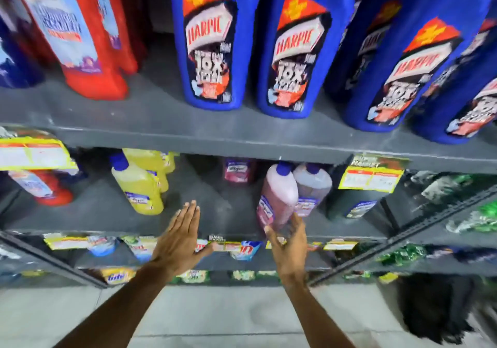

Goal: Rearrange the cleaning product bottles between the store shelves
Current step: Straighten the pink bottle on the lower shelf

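A pink cleaner bottle (279, 189) with a blue cap leans at the front of the middle shelf (226, 213). My right hand (289, 242) cups its base, thumb on the left side and fingers on the right. A second, paler pink bottle (313, 183) stands just behind it to the right. My left hand (178, 242) is flat with spread fingers over the bare shelf front and holds nothing. Yellow bottles (138, 186) stand to the left on the same shelf. Blue Harpic bottles (212, 41) fill the upper shelf (150, 121), with red bottles (80, 30) at its left.
A small pink bottle (238, 170) sits deep at the back of the middle shelf. Yellow price tags (371, 178) hang from the upper shelf's edge. Green packs (457, 186) lie on the right-hand rack, and sachets (244, 251) hang below. A pale tiled floor (215, 315) lies underneath.
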Motion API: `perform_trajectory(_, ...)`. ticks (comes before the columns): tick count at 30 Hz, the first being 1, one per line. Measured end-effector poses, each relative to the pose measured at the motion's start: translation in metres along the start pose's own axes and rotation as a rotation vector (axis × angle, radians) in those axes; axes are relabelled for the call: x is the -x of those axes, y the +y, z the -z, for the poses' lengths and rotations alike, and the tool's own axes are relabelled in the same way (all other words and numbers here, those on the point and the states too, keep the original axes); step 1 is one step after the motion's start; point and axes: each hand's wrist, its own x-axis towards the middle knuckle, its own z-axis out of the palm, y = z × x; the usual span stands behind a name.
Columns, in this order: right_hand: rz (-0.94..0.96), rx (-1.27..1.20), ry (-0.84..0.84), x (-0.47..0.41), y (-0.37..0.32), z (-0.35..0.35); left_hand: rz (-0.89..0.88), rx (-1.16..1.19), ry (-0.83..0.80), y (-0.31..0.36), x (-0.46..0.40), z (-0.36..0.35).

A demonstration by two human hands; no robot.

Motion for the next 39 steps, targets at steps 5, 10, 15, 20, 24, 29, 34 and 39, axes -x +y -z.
perform_trajectory(5, -0.041, 0.004, 0.013, -0.009, 0.020, -0.012, 0.076, -0.022, -0.079, -0.015, -0.021, -0.034)
perform_trajectory(10, -0.048, 0.045, 0.009, -0.014, 0.027, -0.023, 0.094, -0.010, -0.029, -0.025, -0.035, -0.045)
perform_trajectory(15, -0.031, 0.031, -0.059, -0.017, 0.032, -0.032, 0.083, -0.025, -0.020, -0.033, -0.038, -0.053)
perform_trajectory(20, 0.029, 0.107, -0.314, -0.042, 0.026, -0.049, 0.077, -0.020, 0.013, -0.032, -0.037, -0.056)
perform_trajectory(24, 0.104, 0.098, -0.425, -0.063, 0.024, -0.070, 0.078, 0.005, 0.049, -0.033, -0.037, -0.062)
perform_trajectory(29, 0.109, 0.094, -0.495, -0.078, 0.025, -0.076, 0.100, 0.015, 0.035, -0.036, -0.038, -0.066)
perform_trajectory(34, 0.074, 0.111, -0.512, -0.078, 0.030, -0.076, 0.100, 0.034, 0.046, -0.036, -0.038, -0.067)
perform_trajectory(39, 0.050, 0.125, -0.492, -0.080, 0.036, -0.081, 0.098, 0.049, 0.053, -0.036, -0.037, -0.067)
